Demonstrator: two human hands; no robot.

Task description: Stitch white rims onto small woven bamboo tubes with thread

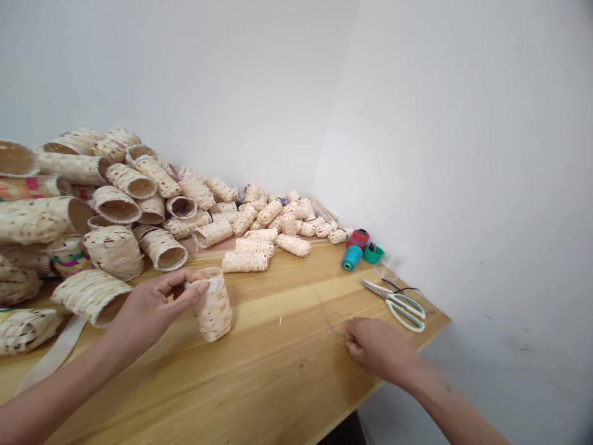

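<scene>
My left hand (169,293) pinches the rim of a small woven bamboo basket (214,311), which stands upright with its opening toward the top. A whitish strip shows along the rim by my fingertips. Over the right part of the table, my right hand (373,346) is closed, and a thin thread (331,324) runs in a loose loop to its fingers. The fingertips themselves are partly hidden, so a needle cannot be made out. Just beyond that hand lie scissors (396,303) with pale handles, their blades pointing to the back left.
Many woven baskets (115,247) are heaped on the left and along the wall. Blue (353,258) and red (357,238) thread spools and a green round item (373,253) sit at the back right. A whitish strap (55,352) lies at left. The wooden table (259,383) ends at the right.
</scene>
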